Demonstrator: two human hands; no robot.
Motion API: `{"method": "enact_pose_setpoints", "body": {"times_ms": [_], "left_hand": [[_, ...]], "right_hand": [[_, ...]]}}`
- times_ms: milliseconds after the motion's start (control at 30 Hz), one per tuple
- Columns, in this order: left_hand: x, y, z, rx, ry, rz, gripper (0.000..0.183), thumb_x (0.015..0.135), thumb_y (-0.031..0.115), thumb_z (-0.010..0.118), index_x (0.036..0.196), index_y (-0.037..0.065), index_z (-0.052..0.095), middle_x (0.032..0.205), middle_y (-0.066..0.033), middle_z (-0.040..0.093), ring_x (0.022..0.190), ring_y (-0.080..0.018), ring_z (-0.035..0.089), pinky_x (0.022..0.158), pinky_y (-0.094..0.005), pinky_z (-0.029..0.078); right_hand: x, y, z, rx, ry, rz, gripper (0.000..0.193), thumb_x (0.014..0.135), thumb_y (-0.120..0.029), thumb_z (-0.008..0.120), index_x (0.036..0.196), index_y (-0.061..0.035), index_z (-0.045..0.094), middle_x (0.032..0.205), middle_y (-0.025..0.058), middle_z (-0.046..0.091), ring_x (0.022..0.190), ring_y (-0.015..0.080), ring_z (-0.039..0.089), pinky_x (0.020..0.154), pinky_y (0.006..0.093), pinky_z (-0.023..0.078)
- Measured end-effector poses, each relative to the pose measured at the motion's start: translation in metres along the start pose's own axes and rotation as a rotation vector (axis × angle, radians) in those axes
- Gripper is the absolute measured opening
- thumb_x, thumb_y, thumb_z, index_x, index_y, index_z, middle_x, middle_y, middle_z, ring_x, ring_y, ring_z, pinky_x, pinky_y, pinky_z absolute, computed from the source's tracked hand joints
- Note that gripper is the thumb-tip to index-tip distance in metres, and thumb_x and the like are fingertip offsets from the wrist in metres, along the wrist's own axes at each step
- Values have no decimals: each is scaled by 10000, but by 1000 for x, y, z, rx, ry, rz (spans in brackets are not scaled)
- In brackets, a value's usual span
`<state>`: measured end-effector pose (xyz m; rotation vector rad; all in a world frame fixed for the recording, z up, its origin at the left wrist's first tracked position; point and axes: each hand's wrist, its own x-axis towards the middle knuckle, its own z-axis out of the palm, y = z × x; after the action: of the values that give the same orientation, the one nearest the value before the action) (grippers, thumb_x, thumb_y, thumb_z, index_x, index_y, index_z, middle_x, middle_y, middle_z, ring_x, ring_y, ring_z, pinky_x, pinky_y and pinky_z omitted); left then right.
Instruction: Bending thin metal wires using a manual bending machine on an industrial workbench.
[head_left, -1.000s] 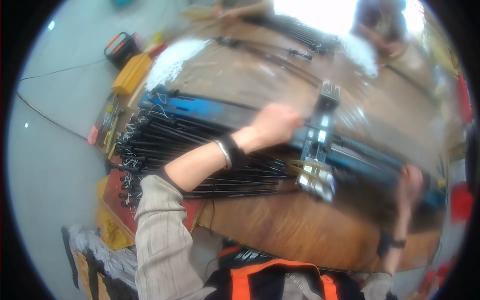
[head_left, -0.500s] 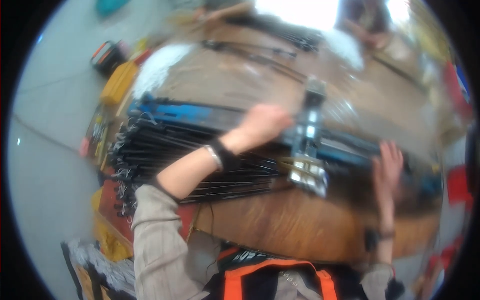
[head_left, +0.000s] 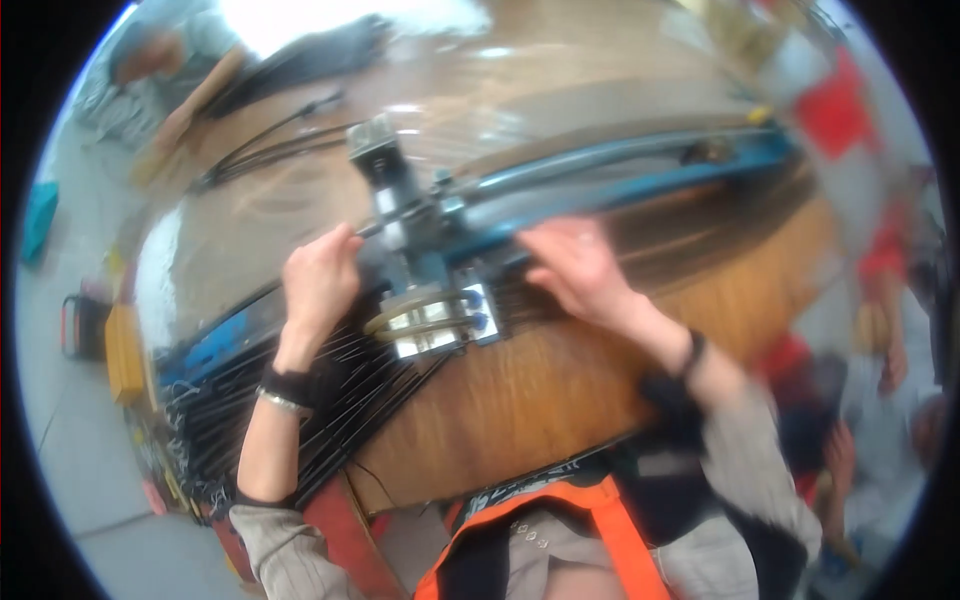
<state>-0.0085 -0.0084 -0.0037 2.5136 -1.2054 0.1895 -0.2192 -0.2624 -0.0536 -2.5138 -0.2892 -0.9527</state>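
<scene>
A metal clamping fixture (head_left: 425,235) with silvery blocks and a curved yellowish hose (head_left: 405,312) stands on a long blue rail (head_left: 610,195). Just left of it, my left hand (head_left: 322,280) is closed, thumb and fingers pressed together; what they hold, if anything, is too blurred to make out. To the fixture's right, above the rail's near side, my right hand (head_left: 575,265) has its fingers bent and its thumb apart, with nothing visible between them. Many thin black cables (head_left: 335,400) lie bundled below my left hand, their ends fanned out to the left.
The wooden table (head_left: 540,385) has a curved near edge. Across it, a person (head_left: 150,75) reaches toward black cables (head_left: 290,75). A yellow box (head_left: 124,352) lies by the left edge. Other people's arms (head_left: 890,340) show at the right, near red things.
The view has swung to the right. My right hand has left the rail's right part and come closer to the fixture, its fingers now bent. My left hand remains closed beside the fixture.
</scene>
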Motion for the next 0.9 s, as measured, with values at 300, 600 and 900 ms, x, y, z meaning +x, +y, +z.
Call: {"method": "enact_pose_setpoints", "body": {"times_ms": [300, 600, 900], "left_hand": [[0, -11, 13, 149, 210, 175, 64, 906, 104, 559, 851, 85, 586, 771, -147, 644, 752, -367, 630, 609, -463, 469], [16, -79, -7, 302, 447, 508, 54, 874, 132, 620, 927, 121, 622, 855, -40, 623, 818, -275, 598, 721, -438, 463], [-166, 70, 48, 197, 66, -17, 147, 746, 220, 706, 864, 153, 649, 913, -55, 536, 892, -240, 512, 731, -408, 341]], "right_hand": [[12, 16, 21, 409, -96, 192, 204, 837, -131, 716, 1000, -40, 635, 874, 140, 633, 789, 314, 627, 644, 407, 509], [-63, -19, 13, -242, -410, -96, 182, 701, -180, 681, 834, -102, 585, 817, 61, 563, 859, 246, 547, 680, 369, 441], [-35, -37, 14, -176, -484, -106, 210, 664, -90, 650, 868, -94, 600, 841, 98, 537, 825, 279, 544, 641, 382, 441]]}}
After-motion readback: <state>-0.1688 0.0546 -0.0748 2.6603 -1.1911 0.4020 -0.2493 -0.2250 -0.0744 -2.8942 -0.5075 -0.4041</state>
